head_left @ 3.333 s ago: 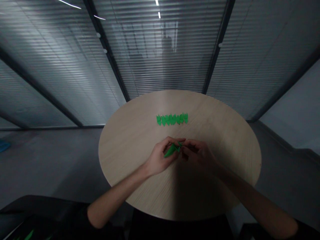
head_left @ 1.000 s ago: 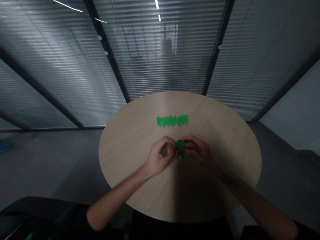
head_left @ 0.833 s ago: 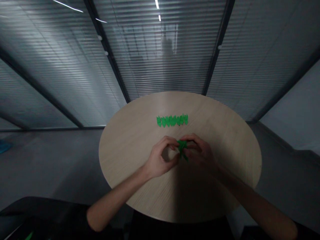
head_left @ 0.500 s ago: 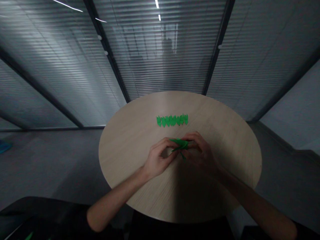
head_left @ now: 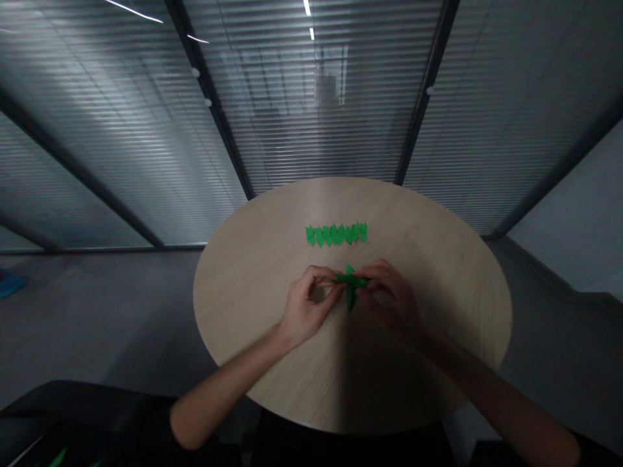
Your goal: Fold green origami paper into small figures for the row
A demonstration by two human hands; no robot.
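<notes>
Between my two hands is a folded green paper piece (head_left: 350, 283), its points sticking out up, down and sideways. My left hand (head_left: 311, 299) pinches its left side between thumb and fingers. On the other side, my right hand (head_left: 392, 295) pinches the right end; shadow covers much of this hand. Beyond my fingers, a row of several small green folded paper pieces (head_left: 337, 234) lies side by side on the round wooden table (head_left: 253, 259).
Glass panels with grey blinds (head_left: 311, 143) stand right behind the table's far edge. A blue object (head_left: 10, 283) lies on the grey floor at the far left. At the lower left is a dark surface (head_left: 82, 405) with bits of green on it.
The green paper piece has turned and opened out into a cross-like shape, with points now showing above and below. Both hands have shifted only slightly and still pinch it.
</notes>
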